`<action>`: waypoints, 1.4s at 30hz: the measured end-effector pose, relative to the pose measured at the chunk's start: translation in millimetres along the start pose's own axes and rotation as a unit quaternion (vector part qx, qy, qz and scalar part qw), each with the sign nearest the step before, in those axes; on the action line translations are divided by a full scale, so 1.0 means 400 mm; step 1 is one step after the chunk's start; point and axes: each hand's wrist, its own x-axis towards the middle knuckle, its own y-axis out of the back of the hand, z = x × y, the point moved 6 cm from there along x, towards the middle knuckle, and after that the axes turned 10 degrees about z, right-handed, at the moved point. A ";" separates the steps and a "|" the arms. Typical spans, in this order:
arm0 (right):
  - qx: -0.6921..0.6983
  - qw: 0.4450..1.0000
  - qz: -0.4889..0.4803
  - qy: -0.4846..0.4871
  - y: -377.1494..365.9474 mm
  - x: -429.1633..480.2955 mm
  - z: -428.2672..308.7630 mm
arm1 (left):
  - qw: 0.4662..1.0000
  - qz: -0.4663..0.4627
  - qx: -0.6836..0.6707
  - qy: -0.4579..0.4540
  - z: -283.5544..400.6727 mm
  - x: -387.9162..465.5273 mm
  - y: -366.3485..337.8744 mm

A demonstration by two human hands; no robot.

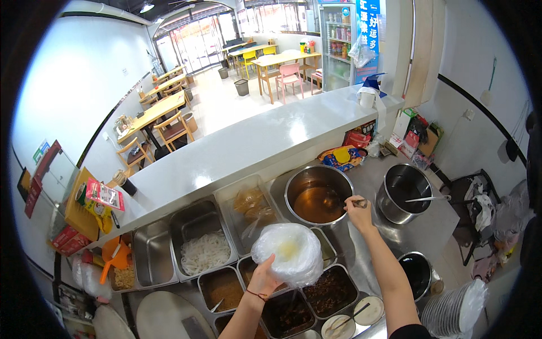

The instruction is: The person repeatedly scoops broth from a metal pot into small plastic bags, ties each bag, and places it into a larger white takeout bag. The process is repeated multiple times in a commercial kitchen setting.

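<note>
My left hand (266,277) holds a bowl lined with clear plastic film (292,250) over the food pans. A small yellowish patch shows at the bottom of the bowl. My right hand (360,214) grips the handle of a ladle (360,204); its head seems to be down in the liquid. That liquid is a clear brown broth (313,203) in a round steel pot (289,186). Left of the bowl, a steel pan (199,207) contains white noodles (207,252). A clear tub (224,195) behind the bowl has bagged brown stuff (254,205) in it.
Right of the broth stands a tall steel pot (391,207) with a spoon (427,198). Dark toppings (328,292) fill pans below the bowl. Stacked plastic-wrapped bowls (453,309) are at lower right. A raised counter (250,148) runs behind. An orange scoop (116,254) lies at left.
</note>
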 end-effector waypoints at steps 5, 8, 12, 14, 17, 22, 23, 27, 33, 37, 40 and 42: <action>0.012 0.999 -0.034 -0.008 -0.045 -0.050 -0.022 | 1.000 -0.004 0.004 0.013 -0.014 0.054 -0.014; 0.019 0.995 -0.028 0.098 -0.074 -0.039 -0.023 | 1.000 -0.004 0.004 0.025 -0.038 0.090 -0.004; 0.041 0.994 0.003 0.098 -0.086 -0.017 0.000 | 0.999 0.014 0.009 0.033 -0.048 0.112 -0.007; 0.058 0.997 0.032 0.033 -0.075 0.004 0.026 | 0.999 0.017 0.009 0.035 -0.056 0.132 0.001; 0.093 0.992 0.057 -0.059 -0.043 0.040 0.048 | 0.999 0.015 -0.005 0.038 -0.064 0.150 0.004; 0.154 0.983 0.040 -0.091 0.006 0.046 -0.022 | 0.999 0.013 -0.017 0.042 -0.064 0.165 0.013; 0.152 0.983 0.030 -0.095 0.012 0.041 -0.056 | 0.999 0.011 -0.025 0.039 -0.062 0.166 0.015; 0.171 0.980 -0.004 -0.102 0.067 0.029 -0.196 | 0.999 0.033 -0.007 0.042 -0.053 0.158 -0.009; 0.162 0.978 -0.062 -0.112 0.112 -0.011 -0.381 | 0.998 0.029 -0.024 0.046 -0.051 0.176 -0.008; 0.147 0.976 -0.105 -0.120 0.127 -0.058 -0.419 | 0.998 0.021 -0.025 0.049 -0.052 0.182 0.000; 0.141 0.976 -0.116 -0.119 0.141 -0.126 -0.398 | 0.998 0.027 -0.002 0.049 -0.051 0.166 -0.017; 0.095 0.981 -0.166 -0.021 0.149 -0.196 -0.401 | 0.998 0.028 0.007 0.050 -0.053 0.161 -0.022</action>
